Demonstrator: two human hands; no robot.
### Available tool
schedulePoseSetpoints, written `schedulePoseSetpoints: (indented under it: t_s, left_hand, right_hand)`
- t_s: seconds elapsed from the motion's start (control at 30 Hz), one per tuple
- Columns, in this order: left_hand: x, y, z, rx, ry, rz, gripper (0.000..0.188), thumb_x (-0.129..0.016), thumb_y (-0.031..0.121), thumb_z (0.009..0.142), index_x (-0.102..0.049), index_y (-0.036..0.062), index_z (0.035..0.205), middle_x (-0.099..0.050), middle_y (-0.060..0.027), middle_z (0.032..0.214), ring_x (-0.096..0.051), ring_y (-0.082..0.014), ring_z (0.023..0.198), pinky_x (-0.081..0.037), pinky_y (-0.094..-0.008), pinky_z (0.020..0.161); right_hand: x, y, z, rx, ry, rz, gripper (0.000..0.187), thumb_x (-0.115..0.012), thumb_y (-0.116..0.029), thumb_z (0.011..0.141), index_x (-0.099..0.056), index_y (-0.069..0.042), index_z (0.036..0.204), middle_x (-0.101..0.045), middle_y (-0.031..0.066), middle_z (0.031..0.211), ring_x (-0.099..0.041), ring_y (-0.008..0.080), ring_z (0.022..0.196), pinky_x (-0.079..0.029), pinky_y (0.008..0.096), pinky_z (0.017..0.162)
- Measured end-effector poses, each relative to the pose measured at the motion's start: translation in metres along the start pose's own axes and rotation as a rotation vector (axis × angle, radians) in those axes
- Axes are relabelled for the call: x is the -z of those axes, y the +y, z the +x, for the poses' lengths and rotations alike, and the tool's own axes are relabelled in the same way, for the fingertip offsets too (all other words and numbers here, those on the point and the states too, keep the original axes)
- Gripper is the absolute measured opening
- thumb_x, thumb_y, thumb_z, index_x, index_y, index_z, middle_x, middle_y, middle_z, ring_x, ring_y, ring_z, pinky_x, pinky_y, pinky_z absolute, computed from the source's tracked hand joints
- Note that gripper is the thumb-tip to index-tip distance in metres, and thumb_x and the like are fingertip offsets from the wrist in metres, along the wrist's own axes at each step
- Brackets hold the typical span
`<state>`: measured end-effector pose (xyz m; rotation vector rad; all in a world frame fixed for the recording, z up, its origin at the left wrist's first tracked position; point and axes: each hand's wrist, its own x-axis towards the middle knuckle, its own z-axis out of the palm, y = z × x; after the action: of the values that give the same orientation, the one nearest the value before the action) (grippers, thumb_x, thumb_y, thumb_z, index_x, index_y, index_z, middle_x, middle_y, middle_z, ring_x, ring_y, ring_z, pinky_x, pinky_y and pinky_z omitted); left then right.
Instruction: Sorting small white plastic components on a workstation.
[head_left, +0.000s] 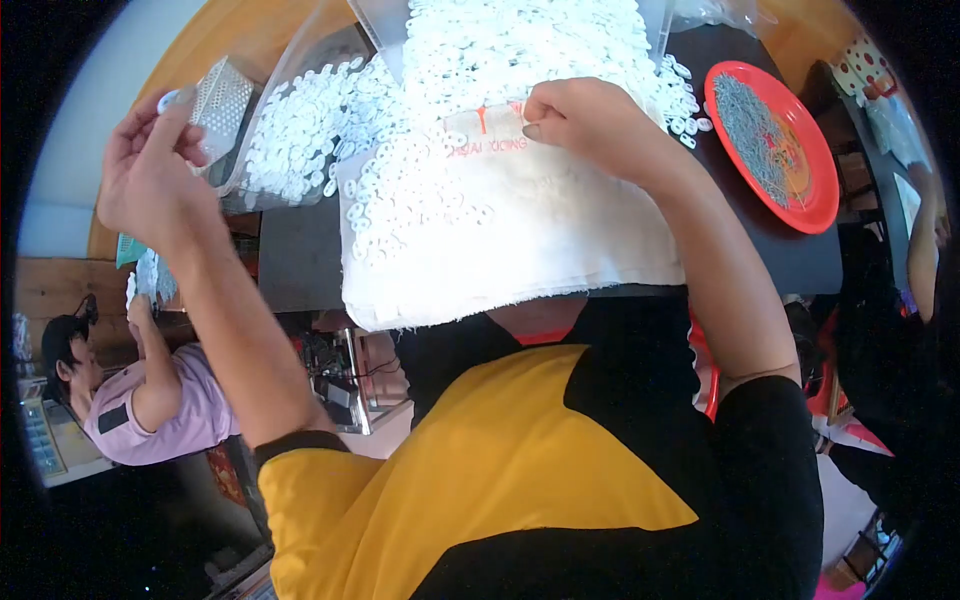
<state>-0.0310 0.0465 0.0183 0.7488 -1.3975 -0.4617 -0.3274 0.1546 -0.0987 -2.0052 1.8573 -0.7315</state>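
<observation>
In the head view, the left hand (152,190) is raised at the left, pinching a white oval piece (176,99) between thumb and fingertips, near a white perforated basket (224,104). The right hand (592,126) is curled over a white cloth (585,225); whether it grips anything cannot be told. Similar loose pieces (412,205) lie on the cloth, below a large heap (530,45); more fill a clear bin (300,62) to the left. A red plate (822,205) holding thin grey pins (745,120) stands at the right.

Possible faults: a slack pinch could drop the held piece. A tug on the cloth could scatter the loose pieces over the front edge of the dark table (300,262). A sideways sweep of the right forearm could tip the plate and spill the pins.

Limits of view: the right fingertips are folded out of sight. The heap is cut off by the upper edge. Glare obscures individual pieces, and the basket's contents cannot be seen.
</observation>
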Motion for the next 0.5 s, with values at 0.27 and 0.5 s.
schedulePoseSetpoints:
  t_s: [0.27, 0.5]
  left_hand:
    - [-0.040, 0.006, -0.062, -0.155, -0.499, 0.285, 0.014, -0.067, 0.005, 0.082, -0.069, 0.0017, 0.096, -0.067, -0.0041, 0.086, -0.062, -0.0137, 0.080, -0.048, -0.0270, 0.074]
    - [-0.113, -0.016, -0.158, -0.215, -1.085, 0.190, 0.008, -0.066, 0.007, 0.078, -0.062, 0.0013, 0.082, -0.061, -0.0127, 0.083, -0.061, -0.0348, 0.076, -0.049, -0.0422, 0.066]
  right_hand:
    - [0.005, 0.009, 0.001, 0.007, 0.242, 0.233, 0.019, -0.062, -0.018, 0.085, -0.064, 0.000, 0.079, -0.056, 0.0041, 0.063, -0.052, 0.0133, 0.062, -0.041, 0.0285, 0.059]
    - [0.028, 0.003, 0.000, -0.117, 0.229, 0.438, 0.019, -0.063, -0.017, 0.084, -0.063, 0.000, 0.075, -0.053, 0.0001, 0.059, -0.047, 0.0071, 0.057, -0.037, 0.0235, 0.054]
